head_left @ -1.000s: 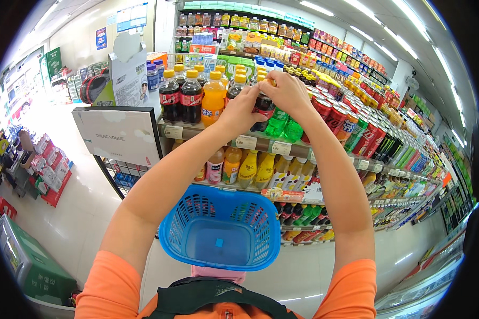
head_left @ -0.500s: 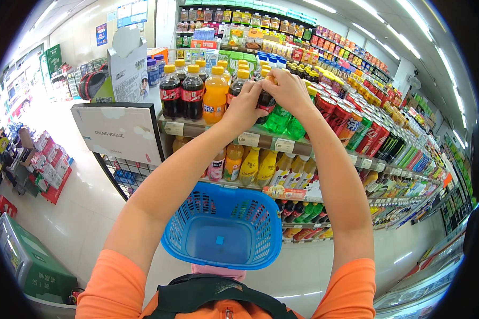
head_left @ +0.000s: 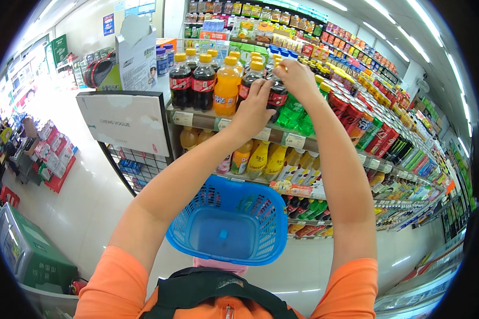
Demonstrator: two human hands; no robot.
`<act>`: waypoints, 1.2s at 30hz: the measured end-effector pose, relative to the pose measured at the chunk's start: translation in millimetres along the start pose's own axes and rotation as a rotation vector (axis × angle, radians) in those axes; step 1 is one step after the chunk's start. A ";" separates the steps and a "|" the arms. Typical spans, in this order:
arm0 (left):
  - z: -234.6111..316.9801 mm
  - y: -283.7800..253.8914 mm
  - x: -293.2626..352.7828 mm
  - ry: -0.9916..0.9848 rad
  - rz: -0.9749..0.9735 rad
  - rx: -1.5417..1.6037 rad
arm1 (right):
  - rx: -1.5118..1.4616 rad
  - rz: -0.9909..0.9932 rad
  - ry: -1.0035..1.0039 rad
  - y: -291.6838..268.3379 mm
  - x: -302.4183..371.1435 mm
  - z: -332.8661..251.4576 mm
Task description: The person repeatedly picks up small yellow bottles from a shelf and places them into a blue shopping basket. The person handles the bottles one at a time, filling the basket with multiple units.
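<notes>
My right hand (head_left: 299,81) reaches over the top shelf, fingers closed around the cap end of a dark cola bottle (head_left: 277,95) with a red label. The bottle stands upright in the front row. Just to its left is my left hand (head_left: 254,112), fingers stretched upward and thumb apart, close against the bottle's side; whether it touches is hard to tell. Behind those fingers, another cola bottle (head_left: 245,91) is partly hidden. An orange soda bottle (head_left: 225,89) and a yellow-capped cola bottle (head_left: 203,86) stand further left. Green soda bottles (head_left: 291,111) stand under my right wrist.
A blue plastic basket (head_left: 226,260) sits below my arms, in front of the shelves. Left of the shelf, a white box (head_left: 123,119) rests on a wire rack (head_left: 133,167). Rows of cans (head_left: 351,109) run off to the right. A green chest (head_left: 42,260) stands at lower left.
The shelf has shifted slightly right and down in view. My left hand has loosened and its fingers have straightened beside the cola bottle. My right hand stays at the bottle's top.
</notes>
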State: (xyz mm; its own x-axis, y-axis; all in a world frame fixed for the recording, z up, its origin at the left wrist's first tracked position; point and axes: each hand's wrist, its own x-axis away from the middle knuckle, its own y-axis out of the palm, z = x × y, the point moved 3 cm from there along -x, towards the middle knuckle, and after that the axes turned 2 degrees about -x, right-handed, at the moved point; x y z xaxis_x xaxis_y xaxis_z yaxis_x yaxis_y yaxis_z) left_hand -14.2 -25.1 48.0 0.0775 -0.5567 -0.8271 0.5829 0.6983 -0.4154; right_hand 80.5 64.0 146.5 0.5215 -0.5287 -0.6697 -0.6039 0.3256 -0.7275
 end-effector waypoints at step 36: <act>-173.3 -57.1 164.4 -0.674 0.052 0.017 | -0.851 -0.673 0.363 283.8 128.7 -120.2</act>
State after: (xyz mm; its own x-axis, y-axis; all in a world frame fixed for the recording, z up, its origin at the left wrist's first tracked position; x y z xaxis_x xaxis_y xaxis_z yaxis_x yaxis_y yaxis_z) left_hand -175.0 -78.5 -129.8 0.5904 -0.6852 -0.4266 0.5771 0.7279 -0.3704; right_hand -96.2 -5.8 -128.1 0.7724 -0.6351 0.0002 -0.5528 -0.6725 -0.4921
